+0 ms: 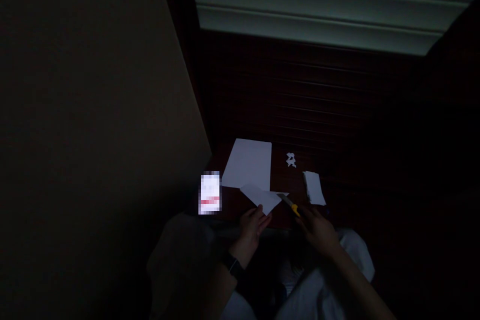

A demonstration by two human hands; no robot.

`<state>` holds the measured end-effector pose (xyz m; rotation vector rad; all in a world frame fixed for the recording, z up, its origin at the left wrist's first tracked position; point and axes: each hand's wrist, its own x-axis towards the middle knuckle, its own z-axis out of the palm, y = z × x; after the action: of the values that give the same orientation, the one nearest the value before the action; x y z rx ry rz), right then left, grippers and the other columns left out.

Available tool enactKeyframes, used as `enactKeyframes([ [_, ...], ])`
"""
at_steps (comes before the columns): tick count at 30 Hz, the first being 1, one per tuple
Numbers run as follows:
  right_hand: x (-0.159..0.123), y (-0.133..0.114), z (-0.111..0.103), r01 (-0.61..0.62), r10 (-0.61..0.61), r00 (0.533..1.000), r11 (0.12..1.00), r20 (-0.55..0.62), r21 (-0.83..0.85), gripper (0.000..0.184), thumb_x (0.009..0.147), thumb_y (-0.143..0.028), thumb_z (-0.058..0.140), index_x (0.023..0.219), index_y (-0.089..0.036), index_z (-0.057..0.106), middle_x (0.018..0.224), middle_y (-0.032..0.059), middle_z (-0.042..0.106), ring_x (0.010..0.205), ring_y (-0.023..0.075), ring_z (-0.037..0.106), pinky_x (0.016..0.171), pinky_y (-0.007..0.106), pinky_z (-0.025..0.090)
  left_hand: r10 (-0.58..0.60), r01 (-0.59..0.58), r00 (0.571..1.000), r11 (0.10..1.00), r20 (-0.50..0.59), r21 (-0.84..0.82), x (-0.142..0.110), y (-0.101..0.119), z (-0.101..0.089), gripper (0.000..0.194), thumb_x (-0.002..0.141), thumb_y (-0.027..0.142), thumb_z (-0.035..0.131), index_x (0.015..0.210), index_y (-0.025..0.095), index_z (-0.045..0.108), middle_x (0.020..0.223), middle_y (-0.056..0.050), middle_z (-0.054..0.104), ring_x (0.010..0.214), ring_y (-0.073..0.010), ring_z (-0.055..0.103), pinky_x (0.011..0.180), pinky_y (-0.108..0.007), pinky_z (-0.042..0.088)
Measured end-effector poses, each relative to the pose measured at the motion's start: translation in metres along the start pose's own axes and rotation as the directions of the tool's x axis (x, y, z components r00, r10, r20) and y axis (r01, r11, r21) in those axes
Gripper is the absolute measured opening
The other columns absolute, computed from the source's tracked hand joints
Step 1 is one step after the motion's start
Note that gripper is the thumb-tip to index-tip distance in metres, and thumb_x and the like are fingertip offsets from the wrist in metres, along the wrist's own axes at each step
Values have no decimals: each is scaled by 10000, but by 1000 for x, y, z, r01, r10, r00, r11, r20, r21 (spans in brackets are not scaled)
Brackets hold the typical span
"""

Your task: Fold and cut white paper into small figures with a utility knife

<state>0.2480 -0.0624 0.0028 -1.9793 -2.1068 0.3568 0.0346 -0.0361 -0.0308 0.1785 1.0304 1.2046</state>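
Head camera view: a person seated in a dim room works a yellow-handled utility knife (295, 209) against a creased, roughly triangular piece of white paper (263, 198), at the near edge of a large white rectangular paper sheet (248, 162), on a dark reddish-brown wooden table (230, 202). The left hand (255, 225), nearer the person than the large sheet, has its thumb and fingers closed on the creased piece's near corner. The right hand (318, 230), nearer the person and to the large sheet's right, has its fingers curled round the knife handle, though their exact grip is lost in shadow. The creased piece's long axis runs crosswise along the large sheet's near edge, its narrow tip pointing right of it, under the blade, and another corner pointing toward the person. The blade aims away and leftward, toward the large sheet; whether it has bitten cannot be told. The step in hand looks like trimming or slitting along a fold; the next move probably calls for a firm left hold and a controlled blade stroke. Right of the large sheet lie small white paper scraps (291, 160) and, farther right and nearer, a stack of white paper slips (314, 188).
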Motion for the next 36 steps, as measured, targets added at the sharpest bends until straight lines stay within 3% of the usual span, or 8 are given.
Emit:
enactKeyframes([
  [9,9,0,8,114,-114,993,993,15,32,377,841,-349,496,1215,-294,490,1099,57,581,878,205,598,721,284,438,-97,63,983,977,158,206,-14,-12,1,274,783,373,617,858,112,576,853,-138,682,819,-220,672,769,-341,540],
  [13,20,9,8,147,-148,989,988,10,45,341,802,-307,550,1137,-247,552,1055,68,593,969,228,551,803,305,419,-8,-232,962,507,274,830,-20,-3,6,487,854,517,380,769,108,630,705,-123,685,594,-213,657,559,-343,513],
  [15,25,12,9,170,-170,985,985,-6,43,348,795,-282,555,1140,-237,557,1085,76,574,989,228,534,832,312,407,91,-333,941,407,325,851,-17,11,11,410,835,479,446,765,132,653,812,-124,686,816,-248,647,734,-377,486],
  [16,28,12,9,183,-182,983,982,-18,41,355,792,-272,558,1146,-235,557,1103,80,562,998,228,526,845,315,400,149,-413,911,351,385,841,-14,20,13,345,839,443,465,835,160,663,933,-110,676,966,-246,598,861,-385,430],
  [18,33,12,11,206,-204,978,978,-47,37,358,785,-254,569,1142,-231,568,1112,84,546,1007,229,511,863,317,390,213,-718,671,-51,710,694,-5,39,17,303,884,353,410,1045,214,626,1119,-75,621,1142,-238,482,990,-422,313],
  [21,39,8,15,227,-225,972,973,-66,34,346,780,-249,582,1126,-234,589,1065,86,548,988,231,503,861,325,386,82,-795,424,-443,902,414,13,59,16,355,896,315,394,1236,291,493,1351,7,444,1308,-226,257,1074,-459,152],
  [27,45,6,23,245,-243,968,969,-68,19,375,801,-281,574,1176,-276,565,989,75,548,928,234,495,827,352,384,82,-630,481,-660,873,409,29,48,2,430,915,372,312,1337,303,357,1427,28,325,1345,-230,154,1087,-478,96],
  [36,45,13,15,281,-282,959,958,-1,55,379,782,-276,598,1161,-293,580,976,57,538,913,223,495,810,347,382,385,-531,581,-487,717,693,10,25,-1,490,890,351,371,1363,231,330,1452,-40,267,1354,-294,78,1078,-539,59],
])
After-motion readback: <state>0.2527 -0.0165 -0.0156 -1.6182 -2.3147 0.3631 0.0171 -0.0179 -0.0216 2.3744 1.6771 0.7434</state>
